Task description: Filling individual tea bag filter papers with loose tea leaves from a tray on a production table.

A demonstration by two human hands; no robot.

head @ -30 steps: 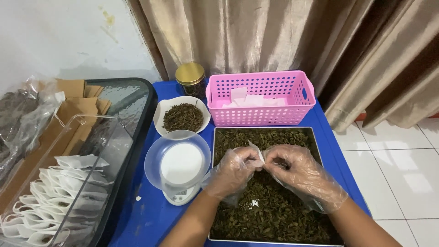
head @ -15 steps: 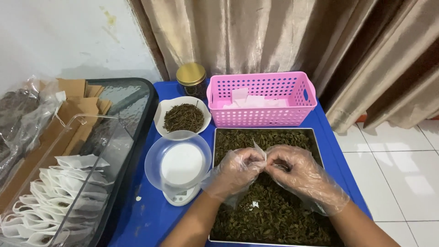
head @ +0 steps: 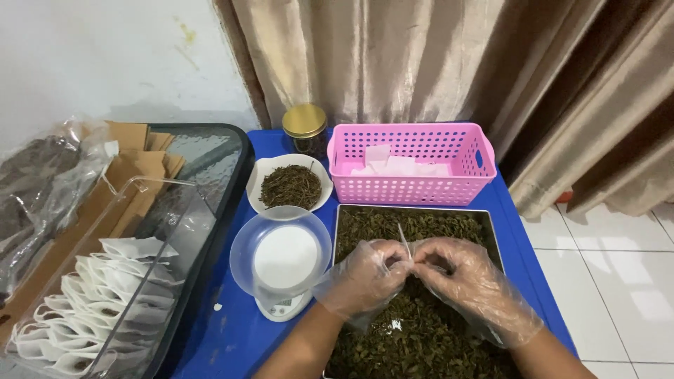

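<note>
Both my hands wear clear plastic gloves and meet over a metal tray (head: 490,233) full of dried dark green leaves (head: 421,337). My left hand (head: 365,279) and my right hand (head: 463,281) pinch a small white tea bag (head: 406,244) between their fingertips, its thin edge sticking up between them. Left of the tray a clear round bowl (head: 281,254) rests on a small white scale (head: 282,307). Behind it sits a white dish of dried leaves (head: 291,185).
A pink plastic basket (head: 411,163) holding white bags stands behind the tray, with a gold-lidded jar (head: 305,128) to its left. On the glass table at left, a clear box (head: 91,309) holds several white filled bags, beside brown paper pouches (head: 133,168). Curtains hang behind.
My two hands have drawn closer together over the tray, and the white bag now stands thinner and more upright between the fingertips.
</note>
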